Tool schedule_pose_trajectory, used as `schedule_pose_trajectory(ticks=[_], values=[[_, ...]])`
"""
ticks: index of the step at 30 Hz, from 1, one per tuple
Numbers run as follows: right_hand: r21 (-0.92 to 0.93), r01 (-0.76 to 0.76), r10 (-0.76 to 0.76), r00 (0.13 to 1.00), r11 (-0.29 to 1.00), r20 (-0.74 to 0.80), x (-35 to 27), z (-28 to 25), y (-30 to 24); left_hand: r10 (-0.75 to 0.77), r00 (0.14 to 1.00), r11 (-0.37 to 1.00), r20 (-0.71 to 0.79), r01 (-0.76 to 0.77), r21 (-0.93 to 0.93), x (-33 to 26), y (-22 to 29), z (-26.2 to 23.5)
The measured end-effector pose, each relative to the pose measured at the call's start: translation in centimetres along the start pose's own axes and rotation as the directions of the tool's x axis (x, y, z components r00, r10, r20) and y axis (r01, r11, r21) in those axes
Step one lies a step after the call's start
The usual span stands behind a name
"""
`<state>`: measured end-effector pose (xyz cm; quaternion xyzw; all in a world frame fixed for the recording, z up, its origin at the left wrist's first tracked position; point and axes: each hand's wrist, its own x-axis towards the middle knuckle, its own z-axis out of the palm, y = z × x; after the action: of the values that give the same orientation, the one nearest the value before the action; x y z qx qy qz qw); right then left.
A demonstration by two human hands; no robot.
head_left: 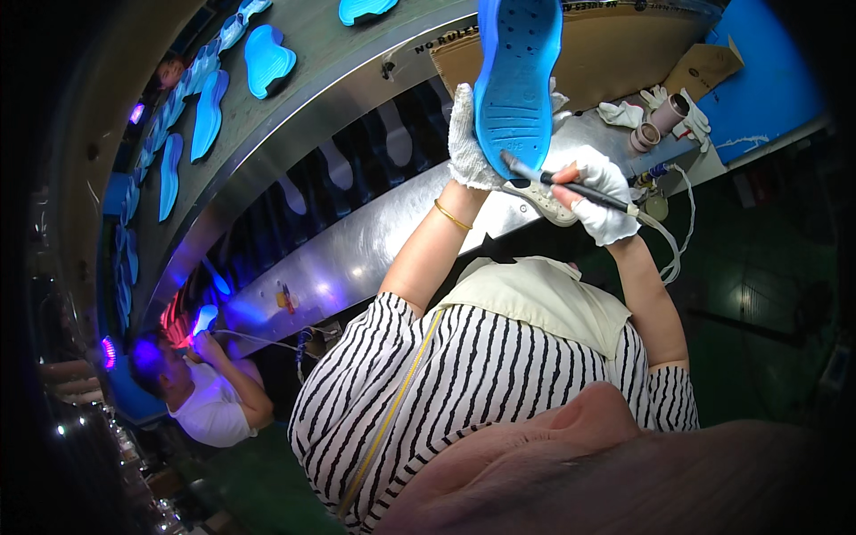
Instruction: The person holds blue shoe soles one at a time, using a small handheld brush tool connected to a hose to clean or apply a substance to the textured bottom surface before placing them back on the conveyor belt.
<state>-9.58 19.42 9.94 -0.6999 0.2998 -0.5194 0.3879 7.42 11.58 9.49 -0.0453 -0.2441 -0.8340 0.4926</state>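
My left hand, in a white knit glove, is closed around the edge of a blue shoe sole. The sole stands heel down toward me, its holed and ridged face in view. In my right hand, gloved with bare fingertips showing, is a brush with a black handle. Its bristles touch or nearly touch the heel end of the sole. A pale hose runs from the handle's back end. Below the sole, a whitish shoe-shaped piece with holes is partly hidden by my hands.
A conveyor belt carrying several blue soles runs at the upper left. Dark slots with sole-shaped pieces lie below it. White gloves, a tape roll and cardboard lie on the metal bench. Another person works at lower left.
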Motion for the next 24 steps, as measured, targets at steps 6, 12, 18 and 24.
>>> schedule_pose_trajectory(ticks=[6,12,18,24], values=[[0.046,-0.102,0.104,0.994,0.994,-0.021,0.5,-0.7,0.0,-0.100,0.995,0.994,-0.013,0.099,-0.033,0.2,0.7,0.3],[0.035,-0.175,0.168,0.975,0.984,0.147,-1.7,0.5,0.0,-0.101,0.992,0.988,-0.080,0.110,0.111,1.0,1.9,0.2],[-0.029,0.090,-0.089,0.995,0.996,0.038,0.1,-0.7,-1.0,-0.175,0.984,0.977,-0.020,0.176,0.119,1.3,2.7,0.5],[-0.193,0.146,-0.124,0.985,0.970,0.123,2.6,-0.6,-1.4,-0.173,0.939,0.935,-0.298,0.252,0.250,2.2,2.6,0.9]])
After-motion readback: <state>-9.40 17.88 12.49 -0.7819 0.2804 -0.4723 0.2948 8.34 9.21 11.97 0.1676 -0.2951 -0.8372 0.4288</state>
